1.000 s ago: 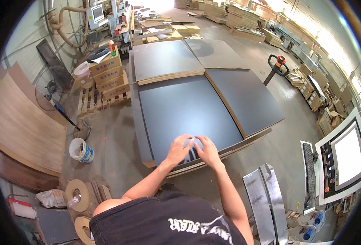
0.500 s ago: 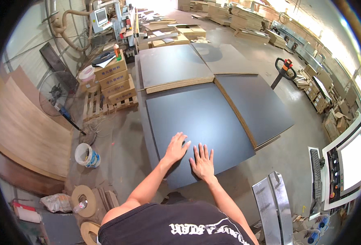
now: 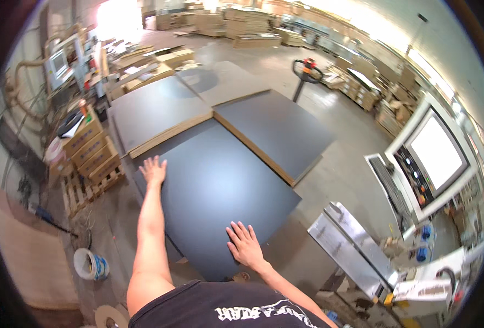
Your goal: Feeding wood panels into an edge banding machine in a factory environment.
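A large dark grey panel (image 3: 214, 186) lies flat in front of me, turned slightly askew on the stack. My left hand (image 3: 154, 171) rests near its far left edge with fingers spread. Close to the panel's near right edge, my right hand (image 3: 245, 246) lies palm down with its fingers stretched out. Neither hand grips anything. Beyond the panel are a lighter grey stack of boards (image 3: 162, 112) at the far left and another dark stack of boards (image 3: 274, 131) on the right, with brown edges showing.
A machine console with a screen (image 3: 436, 147) and a keyboard (image 3: 387, 183) stands at right, near a metal bed (image 3: 351, 246). Cartons (image 3: 91, 147) sit on a wooden pallet (image 3: 77, 188) at left, behind a white bucket (image 3: 91, 265). A pallet jack handle (image 3: 306, 71) rises behind the stacks.
My view has swung to the right. My hands have moved apart: the left reaches forward to the panel's far left, the right stays near the close edge. The panel now sits more askew.
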`<state>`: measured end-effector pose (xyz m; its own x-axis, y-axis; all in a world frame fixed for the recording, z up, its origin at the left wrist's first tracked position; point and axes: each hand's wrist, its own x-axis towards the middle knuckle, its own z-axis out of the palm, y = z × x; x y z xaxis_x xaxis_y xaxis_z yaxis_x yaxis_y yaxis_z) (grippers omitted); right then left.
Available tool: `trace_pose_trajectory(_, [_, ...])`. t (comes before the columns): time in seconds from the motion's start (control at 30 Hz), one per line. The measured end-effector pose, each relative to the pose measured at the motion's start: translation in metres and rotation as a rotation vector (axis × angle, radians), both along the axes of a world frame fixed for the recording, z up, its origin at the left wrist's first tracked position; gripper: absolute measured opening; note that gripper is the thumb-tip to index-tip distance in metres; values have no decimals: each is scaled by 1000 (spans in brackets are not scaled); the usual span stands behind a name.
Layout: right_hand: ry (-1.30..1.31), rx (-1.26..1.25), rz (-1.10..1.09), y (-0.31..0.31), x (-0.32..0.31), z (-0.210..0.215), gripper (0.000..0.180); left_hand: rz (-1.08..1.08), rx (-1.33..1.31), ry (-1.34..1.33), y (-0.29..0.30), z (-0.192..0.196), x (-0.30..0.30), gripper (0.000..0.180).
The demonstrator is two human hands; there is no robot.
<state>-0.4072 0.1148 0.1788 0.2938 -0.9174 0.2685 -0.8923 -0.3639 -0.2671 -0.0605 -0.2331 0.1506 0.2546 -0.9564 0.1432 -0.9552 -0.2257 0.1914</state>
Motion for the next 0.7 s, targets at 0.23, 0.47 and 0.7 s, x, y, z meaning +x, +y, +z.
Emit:
trace_pose_trajectory(0.23, [-97, -114, -353, 66, -5, -15, 67, 76, -219, -111, 51, -17, 24, 55])
trace_pose_trajectory(0.47, [-1001, 250, -911, 136, -21, -36, 74, 76, -119, -132, 172, 3, 37, 56])
trace_pose_trajectory(0.7, [-1104, 116, -935, 188, -67, -73, 35, -117, 9, 224, 241, -7, 88, 75])
